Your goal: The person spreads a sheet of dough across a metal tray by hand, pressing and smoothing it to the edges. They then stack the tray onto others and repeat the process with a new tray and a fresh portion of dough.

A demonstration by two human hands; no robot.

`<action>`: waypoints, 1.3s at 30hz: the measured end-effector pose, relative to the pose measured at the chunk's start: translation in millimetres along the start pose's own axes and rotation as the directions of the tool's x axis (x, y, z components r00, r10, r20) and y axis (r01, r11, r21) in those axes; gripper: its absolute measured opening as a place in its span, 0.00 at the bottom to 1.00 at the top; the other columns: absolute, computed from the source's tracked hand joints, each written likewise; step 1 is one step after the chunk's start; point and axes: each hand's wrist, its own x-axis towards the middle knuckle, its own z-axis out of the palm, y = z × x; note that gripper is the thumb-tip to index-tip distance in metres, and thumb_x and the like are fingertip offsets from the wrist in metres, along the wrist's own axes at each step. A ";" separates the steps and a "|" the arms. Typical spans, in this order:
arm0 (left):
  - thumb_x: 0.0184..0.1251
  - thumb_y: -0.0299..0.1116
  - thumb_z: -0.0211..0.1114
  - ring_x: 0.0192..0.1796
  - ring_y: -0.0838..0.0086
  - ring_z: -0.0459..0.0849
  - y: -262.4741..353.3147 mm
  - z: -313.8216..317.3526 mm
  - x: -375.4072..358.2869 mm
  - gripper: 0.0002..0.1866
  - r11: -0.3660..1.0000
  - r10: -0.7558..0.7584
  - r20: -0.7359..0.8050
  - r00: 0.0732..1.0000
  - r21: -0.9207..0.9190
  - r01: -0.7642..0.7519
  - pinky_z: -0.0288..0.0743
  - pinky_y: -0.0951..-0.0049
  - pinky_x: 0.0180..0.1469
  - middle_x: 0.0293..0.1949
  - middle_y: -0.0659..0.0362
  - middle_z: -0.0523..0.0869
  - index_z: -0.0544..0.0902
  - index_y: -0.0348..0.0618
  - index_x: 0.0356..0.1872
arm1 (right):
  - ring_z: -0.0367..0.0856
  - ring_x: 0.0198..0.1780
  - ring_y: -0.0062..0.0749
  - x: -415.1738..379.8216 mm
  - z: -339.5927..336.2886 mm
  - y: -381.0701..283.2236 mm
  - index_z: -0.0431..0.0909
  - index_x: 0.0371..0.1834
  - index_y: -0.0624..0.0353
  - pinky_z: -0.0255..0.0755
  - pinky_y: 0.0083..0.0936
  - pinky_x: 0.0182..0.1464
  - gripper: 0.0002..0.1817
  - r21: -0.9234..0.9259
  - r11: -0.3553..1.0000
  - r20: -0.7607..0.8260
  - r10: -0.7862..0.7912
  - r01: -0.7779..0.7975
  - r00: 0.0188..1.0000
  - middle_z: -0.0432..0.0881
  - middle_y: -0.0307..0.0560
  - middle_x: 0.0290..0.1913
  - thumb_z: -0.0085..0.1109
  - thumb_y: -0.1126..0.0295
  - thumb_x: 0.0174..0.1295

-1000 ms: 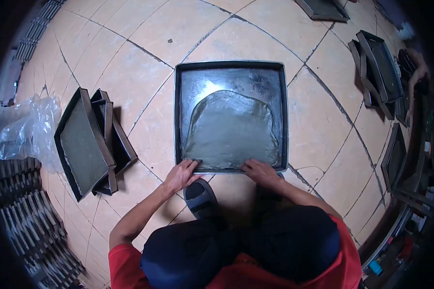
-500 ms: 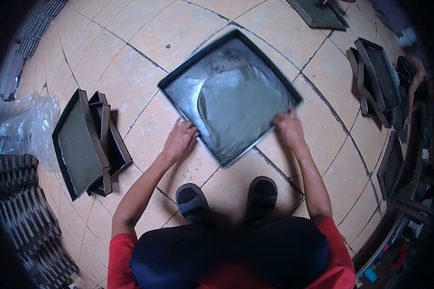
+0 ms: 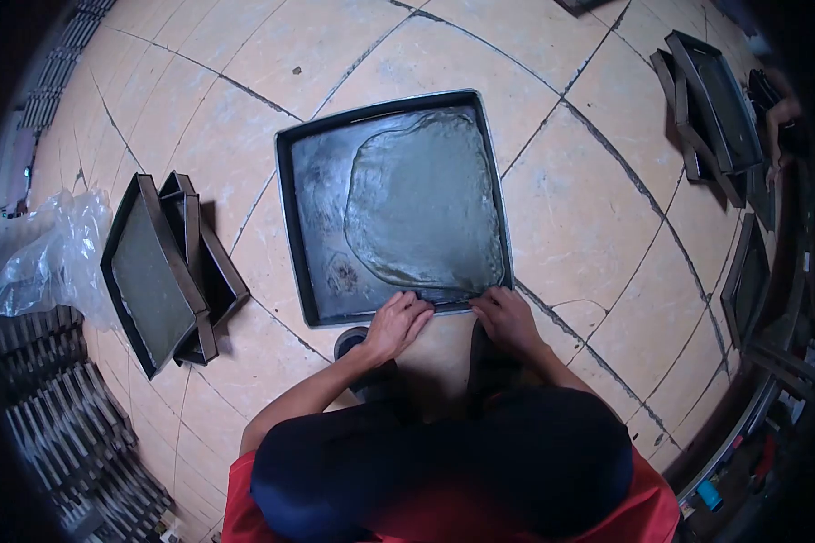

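Observation:
A large dark square metal tray (image 3: 301, 217) lies flat on the tiled floor in front of me. Inside it a grey-green sheet of wet paste (image 3: 423, 204) covers the right part; the left strip of the tray bottom is bare. My left hand (image 3: 397, 324) and my right hand (image 3: 505, 319) both sit at the tray's near rim, close together, fingers curled over the edge where the paste ends. My feet in dark sandals are just below the hands, partly hidden by my knees.
A stack of similar dark trays (image 3: 158, 267) leans on the floor at the left, beside a crumpled clear plastic bag (image 3: 36, 253). More trays (image 3: 715, 104) stand at the upper right, where another person's hand (image 3: 781, 113) shows. Ridged dark tiles are piled at the lower left.
The tray was turned on the floor: square at first, diagonal half a second ago, now square again and shifted left. Both hands moved from its corners to the middle of the near rim.

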 end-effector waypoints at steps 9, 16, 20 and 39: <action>0.64 0.36 0.75 0.55 0.52 0.78 -19.1 -2.2 53.7 0.15 0.982 0.137 0.109 0.984 0.115 -0.150 0.76 0.55 0.58 0.46 0.51 0.78 0.82 0.39 0.45 | 0.79 0.50 0.54 57.9 48.5 12.1 0.79 0.44 0.60 0.75 0.48 0.53 0.14 0.148 0.987 0.026 -0.071 0.066 0.997 0.77 0.51 0.44 0.72 0.72 0.58; 0.74 0.34 0.63 0.54 0.56 0.81 -28.3 -3.7 40.0 0.10 0.955 0.271 0.146 0.951 0.080 -0.285 0.79 0.58 0.58 0.47 0.53 0.81 0.83 0.39 0.48 | 0.81 0.51 0.53 59.3 30.0 7.4 0.80 0.44 0.62 0.77 0.44 0.52 0.08 0.149 0.957 0.059 -0.261 0.250 0.963 0.78 0.51 0.44 0.65 0.71 0.68; 0.79 0.35 0.59 0.55 0.57 0.83 -31.0 -10.8 18.0 0.11 0.960 0.205 0.377 0.903 0.101 -0.260 0.81 0.59 0.57 0.49 0.52 0.82 0.83 0.38 0.50 | 0.84 0.48 0.52 49.8 30.6 12.7 0.84 0.51 0.60 0.80 0.43 0.50 0.11 0.195 0.935 0.266 -0.342 0.298 0.901 0.83 0.52 0.42 0.61 0.65 0.74; 0.71 0.34 0.69 0.51 0.48 0.85 17.1 53.9 70.0 0.10 0.993 0.017 0.207 0.978 0.112 -0.041 0.80 0.51 0.53 0.45 0.49 0.84 0.83 0.38 0.45 | 0.87 0.49 0.39 55.6 -22.3 43.5 0.86 0.43 0.54 0.68 0.37 0.67 0.11 -0.360 0.827 0.437 -0.260 0.432 0.861 0.85 0.45 0.38 0.71 0.62 0.62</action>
